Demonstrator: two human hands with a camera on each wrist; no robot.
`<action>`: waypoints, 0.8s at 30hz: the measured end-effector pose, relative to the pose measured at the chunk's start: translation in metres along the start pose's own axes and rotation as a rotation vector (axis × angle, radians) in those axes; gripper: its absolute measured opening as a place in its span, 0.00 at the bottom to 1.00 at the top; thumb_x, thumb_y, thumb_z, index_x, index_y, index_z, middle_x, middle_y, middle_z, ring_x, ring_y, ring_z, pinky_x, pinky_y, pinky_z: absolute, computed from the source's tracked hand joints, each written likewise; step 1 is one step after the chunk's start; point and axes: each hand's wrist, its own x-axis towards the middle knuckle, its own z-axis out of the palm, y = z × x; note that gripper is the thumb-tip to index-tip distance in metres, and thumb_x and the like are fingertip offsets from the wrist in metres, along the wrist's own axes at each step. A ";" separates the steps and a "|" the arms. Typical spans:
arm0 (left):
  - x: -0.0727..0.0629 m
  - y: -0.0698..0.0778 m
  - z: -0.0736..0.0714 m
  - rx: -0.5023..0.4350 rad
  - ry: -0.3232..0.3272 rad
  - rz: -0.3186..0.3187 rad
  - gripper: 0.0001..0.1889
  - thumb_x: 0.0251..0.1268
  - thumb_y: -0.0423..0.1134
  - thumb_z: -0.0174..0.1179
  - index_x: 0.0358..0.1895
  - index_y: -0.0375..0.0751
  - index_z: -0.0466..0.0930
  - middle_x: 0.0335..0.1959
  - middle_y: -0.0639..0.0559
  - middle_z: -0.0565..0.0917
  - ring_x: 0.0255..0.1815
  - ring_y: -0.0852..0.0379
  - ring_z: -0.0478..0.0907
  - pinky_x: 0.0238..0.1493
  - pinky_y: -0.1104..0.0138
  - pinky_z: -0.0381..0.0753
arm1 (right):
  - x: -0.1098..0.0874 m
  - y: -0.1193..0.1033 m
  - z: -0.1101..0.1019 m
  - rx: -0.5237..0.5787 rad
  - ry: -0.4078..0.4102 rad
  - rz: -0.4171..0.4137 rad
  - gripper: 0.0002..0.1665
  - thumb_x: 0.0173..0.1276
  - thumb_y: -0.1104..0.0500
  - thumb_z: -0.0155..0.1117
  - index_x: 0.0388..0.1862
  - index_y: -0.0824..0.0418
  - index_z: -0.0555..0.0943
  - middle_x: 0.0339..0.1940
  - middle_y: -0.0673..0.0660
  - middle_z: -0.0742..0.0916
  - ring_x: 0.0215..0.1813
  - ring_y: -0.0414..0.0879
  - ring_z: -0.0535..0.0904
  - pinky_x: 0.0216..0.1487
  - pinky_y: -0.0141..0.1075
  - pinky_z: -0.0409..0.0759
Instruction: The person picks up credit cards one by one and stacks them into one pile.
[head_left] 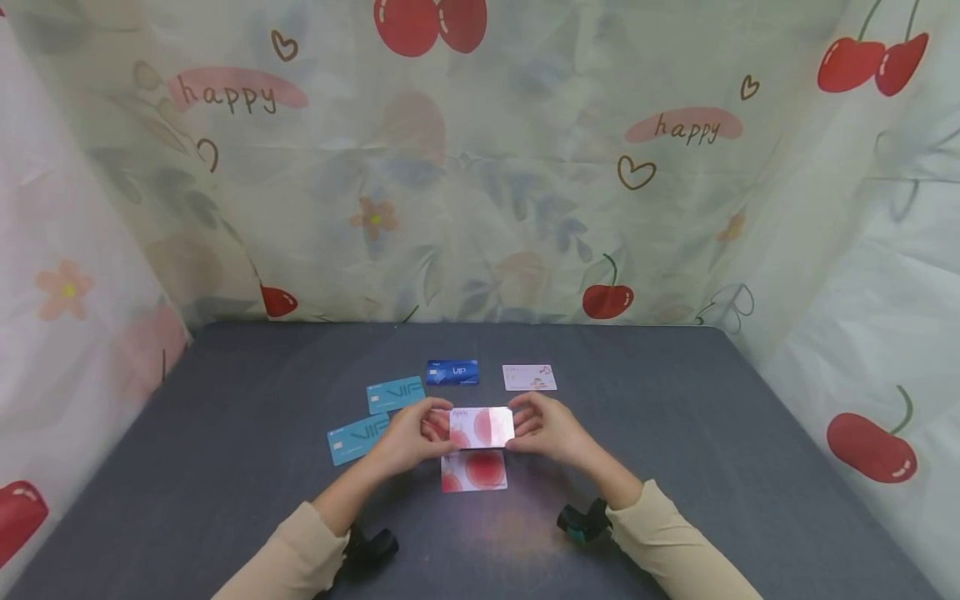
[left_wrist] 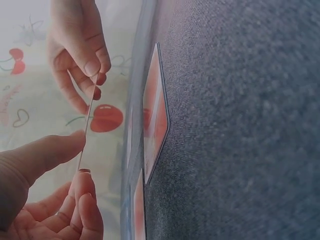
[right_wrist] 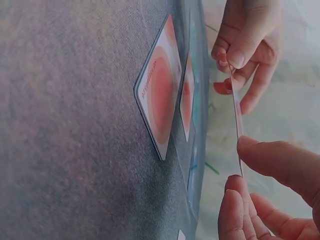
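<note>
A pink-and-white card (head_left: 472, 427) is held up over the table between both hands, its right part bright with glare. My left hand (head_left: 415, 433) pinches its left end between thumb and fingers. At the opposite end, my right hand (head_left: 551, 429) pinches it the same way. Both wrist views show the card nearly edge-on, as a thin line (left_wrist: 88, 120) apart from the tabletop. Just below it in the head view lies a similar card (head_left: 474, 472) with red circles. Another red-patterned card (right_wrist: 187, 97) lies behind that one in the right wrist view, hidden in the head view.
Two teal VIP cards (head_left: 396, 394) lie to the left, the lower one (head_left: 357, 439) beside the left hand. A dark blue VIP card (head_left: 452, 372) and a pale pink card (head_left: 529, 377) lie farther back. The dark table (head_left: 645, 367) ends at a cherry-print curtain (head_left: 465, 250).
</note>
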 end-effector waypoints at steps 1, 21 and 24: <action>0.000 0.000 0.000 0.003 0.003 0.003 0.29 0.48 0.35 0.70 0.55 0.35 0.72 0.34 0.47 0.80 0.28 0.60 0.74 0.31 0.72 0.78 | 0.000 0.000 0.000 -0.004 -0.001 -0.001 0.31 0.49 0.67 0.73 0.52 0.72 0.72 0.38 0.66 0.82 0.36 0.45 0.83 0.40 0.37 0.83; -0.010 -0.002 -0.002 0.003 -0.041 0.034 0.28 0.50 0.34 0.69 0.57 0.32 0.72 0.36 0.42 0.80 0.28 0.61 0.75 0.30 0.75 0.77 | -0.006 -0.001 0.008 -0.048 -0.008 0.001 0.30 0.49 0.65 0.74 0.51 0.70 0.73 0.37 0.62 0.83 0.35 0.43 0.81 0.39 0.35 0.83; -0.010 -0.002 -0.001 0.006 -0.039 0.035 0.28 0.49 0.33 0.69 0.56 0.32 0.72 0.36 0.43 0.80 0.27 0.61 0.75 0.30 0.75 0.77 | -0.006 0.000 0.008 -0.049 -0.008 0.000 0.30 0.49 0.65 0.74 0.51 0.70 0.73 0.37 0.63 0.83 0.34 0.43 0.81 0.39 0.35 0.83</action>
